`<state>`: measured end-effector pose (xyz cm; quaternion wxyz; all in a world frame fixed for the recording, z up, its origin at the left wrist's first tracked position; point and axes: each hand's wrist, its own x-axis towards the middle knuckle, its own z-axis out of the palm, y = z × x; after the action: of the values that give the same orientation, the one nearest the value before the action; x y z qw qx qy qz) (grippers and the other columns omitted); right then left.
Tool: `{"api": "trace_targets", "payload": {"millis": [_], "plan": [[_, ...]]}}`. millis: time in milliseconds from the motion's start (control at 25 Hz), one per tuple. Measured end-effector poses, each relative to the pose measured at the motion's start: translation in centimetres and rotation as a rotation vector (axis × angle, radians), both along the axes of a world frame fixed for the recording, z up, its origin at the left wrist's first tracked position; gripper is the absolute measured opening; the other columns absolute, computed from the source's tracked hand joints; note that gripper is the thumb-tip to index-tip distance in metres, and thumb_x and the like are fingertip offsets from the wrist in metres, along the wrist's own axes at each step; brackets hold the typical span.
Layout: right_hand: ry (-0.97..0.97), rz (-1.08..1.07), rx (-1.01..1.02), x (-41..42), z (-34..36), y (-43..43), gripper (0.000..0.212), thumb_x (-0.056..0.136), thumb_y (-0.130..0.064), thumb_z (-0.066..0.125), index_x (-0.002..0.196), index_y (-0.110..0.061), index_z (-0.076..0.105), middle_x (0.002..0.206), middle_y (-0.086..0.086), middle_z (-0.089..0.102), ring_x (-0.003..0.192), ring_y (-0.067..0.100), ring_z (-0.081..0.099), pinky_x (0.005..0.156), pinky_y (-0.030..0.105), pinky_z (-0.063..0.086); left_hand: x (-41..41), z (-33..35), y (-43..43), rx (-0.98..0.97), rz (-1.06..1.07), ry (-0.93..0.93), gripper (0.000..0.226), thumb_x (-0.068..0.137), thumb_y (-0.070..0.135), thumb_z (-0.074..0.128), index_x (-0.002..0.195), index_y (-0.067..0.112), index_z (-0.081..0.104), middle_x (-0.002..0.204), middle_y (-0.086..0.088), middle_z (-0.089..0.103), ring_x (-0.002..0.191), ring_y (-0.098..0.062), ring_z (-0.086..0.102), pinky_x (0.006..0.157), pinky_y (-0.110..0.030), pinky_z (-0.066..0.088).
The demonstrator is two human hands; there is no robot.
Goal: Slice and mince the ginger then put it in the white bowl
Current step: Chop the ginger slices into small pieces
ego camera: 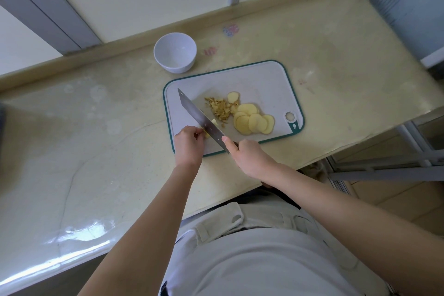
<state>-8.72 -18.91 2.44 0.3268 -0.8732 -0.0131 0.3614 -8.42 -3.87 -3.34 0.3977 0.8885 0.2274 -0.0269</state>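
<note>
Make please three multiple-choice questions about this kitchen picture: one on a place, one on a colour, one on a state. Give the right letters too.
1. Where does the white bowl stand, relative to the cutting board?
A. on it
B. on the counter, beyond its far left corner
C. at its right end, by the hole

2. What colour is the board's rim?
A. red
B. teal green
C. yellow

3. What is the right hand doing?
A. resting open
B. gripping the knife
C. lifting the bowl

Answers:
1 B, bare counter shows between the bowl and the board's corner.
2 B, a teal band runs round the pale board.
3 B, its fingers curl round the handle, and the blade meets the ginger that the left hand holds.
</note>
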Motion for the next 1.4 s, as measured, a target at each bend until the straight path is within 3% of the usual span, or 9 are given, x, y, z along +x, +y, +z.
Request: {"api": "trace_targets", "payload": {"millis": [800, 1000, 1240, 1400], "plan": [[0.028, -0.036, 0.031, 0.0, -1.7, 0.9, 0.052, 0.099, -0.049, 0.026, 0.061, -0.015, 0.036, 0.063, 0.005, 0.042, 0.055, 0.012, 0.038, 0.053, 0.018, 0.031, 0.2, 0.1, 0.3, 0.001, -0.012, -0.001, 0.016, 0.088, 0.002, 0.057, 0.096, 0.0, 0.07, 0.097, -0.011, 0.067, 0.081, -0.015, 0.055, 0.072, -0.016, 0.038], [0.065, -0.059, 0.029, 0.5, -2.0, 0.3, 0.053, 0.098, -0.053, 0.026, 0.062, -0.016, 0.039, 0.063, 0.005, 0.044, 0.054, 0.012, 0.039, 0.052, 0.019, 0.032, 0.1, -0.3, 0.1, -0.007, 0.008, -0.019, 0.013, 0.087, 0.003, 0.059, 0.095, 0.001, 0.07, 0.095, -0.011, 0.067, 0.085, -0.021, 0.06, 0.073, -0.017, 0.039], [0.041, -0.068, 0.003, 1.8, -2.5, 0.0, 0.062, 0.098, -0.054, 0.027, 0.053, -0.011, 0.032, 0.054, 0.008, 0.039, 0.048, 0.023, 0.037, 0.057, 0.033, 0.038, 0.5, 0.1, -1.2, -0.082, 0.182, 0.018, 0.018, 0.088, 0.005, 0.058, 0.105, 0.004, 0.065, 0.097, -0.007, 0.066, 0.081, -0.014, 0.057, 0.074, -0.017, 0.041], [0.022, -0.098, 0.017, 2.7, -2.5, -0.2, 0.062, 0.098, -0.055, 0.026, 0.052, -0.013, 0.029, 0.052, 0.007, 0.035, 0.045, 0.022, 0.033, 0.057, 0.034, 0.035, 1.6, 0.5, -2.4, -0.168, 0.249, 0.05, 0.023, 0.088, 0.002, 0.058, 0.109, 0.003, 0.064, 0.102, -0.009, 0.067, 0.083, -0.011, 0.056, 0.077, -0.014, 0.04]]}}
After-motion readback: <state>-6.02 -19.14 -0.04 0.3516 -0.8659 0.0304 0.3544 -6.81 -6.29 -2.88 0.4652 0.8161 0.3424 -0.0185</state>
